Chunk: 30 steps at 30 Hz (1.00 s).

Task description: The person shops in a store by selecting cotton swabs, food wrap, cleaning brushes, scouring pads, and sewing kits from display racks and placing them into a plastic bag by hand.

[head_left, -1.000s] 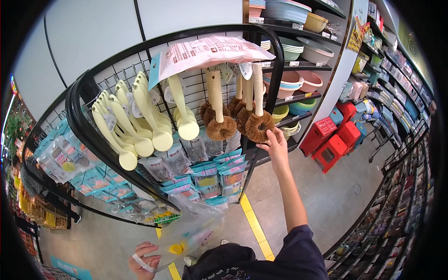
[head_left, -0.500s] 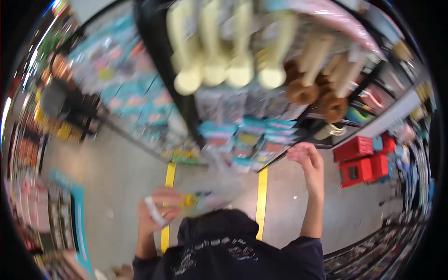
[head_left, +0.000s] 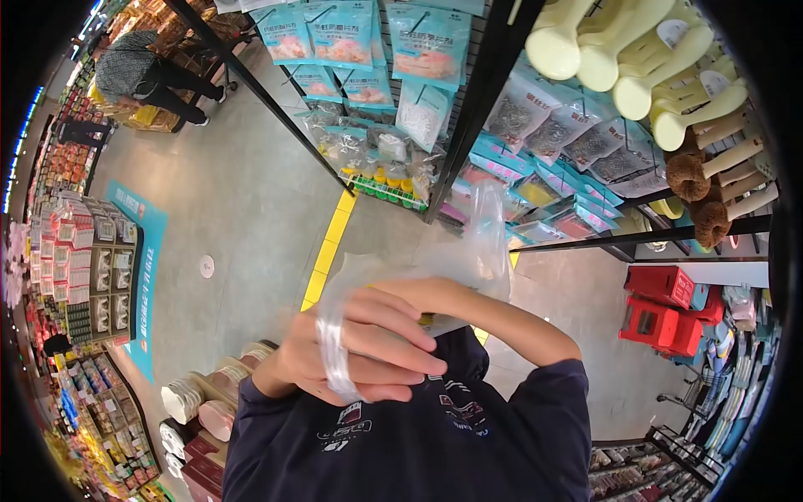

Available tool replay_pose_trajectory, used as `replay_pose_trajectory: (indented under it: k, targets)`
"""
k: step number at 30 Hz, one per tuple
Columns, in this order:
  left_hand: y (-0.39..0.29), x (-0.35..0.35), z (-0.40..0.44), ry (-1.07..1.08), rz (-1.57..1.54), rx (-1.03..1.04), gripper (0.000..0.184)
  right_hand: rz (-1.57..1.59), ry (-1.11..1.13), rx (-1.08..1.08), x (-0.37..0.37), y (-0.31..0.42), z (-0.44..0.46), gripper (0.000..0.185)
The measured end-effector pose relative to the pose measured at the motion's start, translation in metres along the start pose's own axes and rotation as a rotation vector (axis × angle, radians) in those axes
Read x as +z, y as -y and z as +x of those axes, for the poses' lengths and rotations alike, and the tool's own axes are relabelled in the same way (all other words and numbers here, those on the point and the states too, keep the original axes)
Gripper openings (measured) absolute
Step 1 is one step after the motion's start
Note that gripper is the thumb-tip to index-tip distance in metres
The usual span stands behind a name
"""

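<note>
My left hand is in front of my chest with its fingers loosely curled. A clear plastic bag hangs by its handle, which loops around the back of that hand. My right hand reaches across behind the left hand, next to the bag. Its fingers are hidden, so I cannot see what they touch. A small yellowish bit shows between the hands, too covered to name.
Racks ahead hold blue packets, steel-wool packs, pale yellow-handled items and brown brushes. Red step stools stand at right. A person bends by shelves at far left. Yellow tape marks the floor.
My view has swung left, so the rack sits further right. My right hand has come from the right side across to my left hand, which has moved nearer and up.
</note>
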State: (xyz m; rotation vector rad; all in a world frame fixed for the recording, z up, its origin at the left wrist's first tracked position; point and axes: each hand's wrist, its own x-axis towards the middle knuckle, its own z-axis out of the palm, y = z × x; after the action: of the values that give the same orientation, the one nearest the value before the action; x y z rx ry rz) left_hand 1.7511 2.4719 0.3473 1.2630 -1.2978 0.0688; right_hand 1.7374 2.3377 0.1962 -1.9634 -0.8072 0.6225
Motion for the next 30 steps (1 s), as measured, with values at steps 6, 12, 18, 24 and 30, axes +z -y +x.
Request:
replay_pose_trajectory:
  k: [6, 12, 18, 24, 30]
  targets:
    - [-0.01, -0.023, 0.0, 0.084, -0.079, 0.005, 0.013, -0.09, -0.193, 0.012, 0.006, 0.008, 0.045, 0.013]
    - [-0.012, -0.037, -0.024, 0.172, -0.156, -0.066, 0.018, -0.182, -0.326, -0.026, 0.014, 0.018, 0.094, 0.009]
    - [-0.011, -0.069, -0.045, 0.067, -0.202, 0.008, 0.018, -0.104, -0.342, -0.073, 0.043, -0.01, 0.138, 0.007]
    - [-0.011, -0.096, -0.074, 0.026, -0.196, -0.028, 0.022, -0.483, -0.021, -0.157, 0.038, 0.005, 0.162, 0.011]
    - [-0.012, -0.127, -0.094, -0.017, -0.139, -0.009, 0.021, -0.456, 0.243, 0.31, 0.006, 0.1, 0.204, 0.019]
